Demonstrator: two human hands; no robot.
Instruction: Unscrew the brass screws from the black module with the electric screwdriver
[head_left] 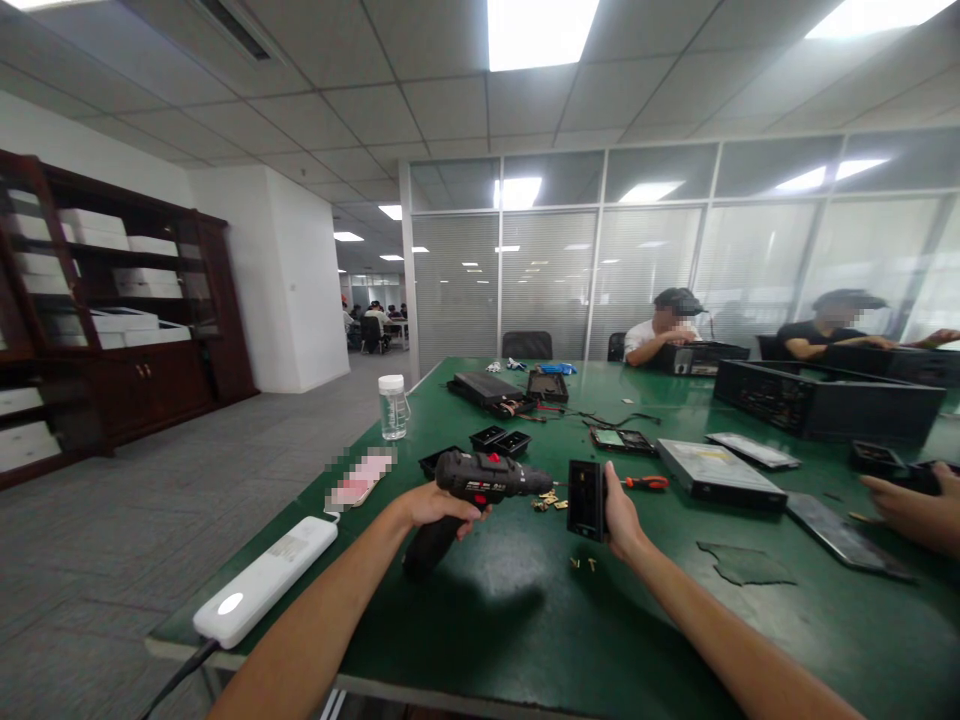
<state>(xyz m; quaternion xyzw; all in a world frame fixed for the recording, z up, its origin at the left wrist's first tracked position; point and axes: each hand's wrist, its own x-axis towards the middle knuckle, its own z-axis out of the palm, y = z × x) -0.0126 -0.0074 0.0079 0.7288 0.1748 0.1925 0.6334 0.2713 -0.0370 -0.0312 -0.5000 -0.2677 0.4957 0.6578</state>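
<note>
My left hand (442, 507) is wrapped round the grip of a black cordless drill (480, 478) with red switches. The drill points right, its bit toward a black rectangular plastic box (586, 500). My right hand (622, 512) holds that box upright by its right side, above the table. Whether the bit touches the box I cannot tell. Small brass-coloured metal pieces (551, 502) lie behind, between drill and box. A few brass screws (583, 565) rest below the box. A screwdriver with an orange and black handle (646, 483) lies just behind my right hand.
The green table (480, 640) holds black trays (501, 440), a water bottle (392, 408), a blurred phone (364, 475), a white power strip (266, 580), a silver drive (720, 472) and a computer case (829, 400). Another person's hand (911, 507) is at right; two people sit across.
</note>
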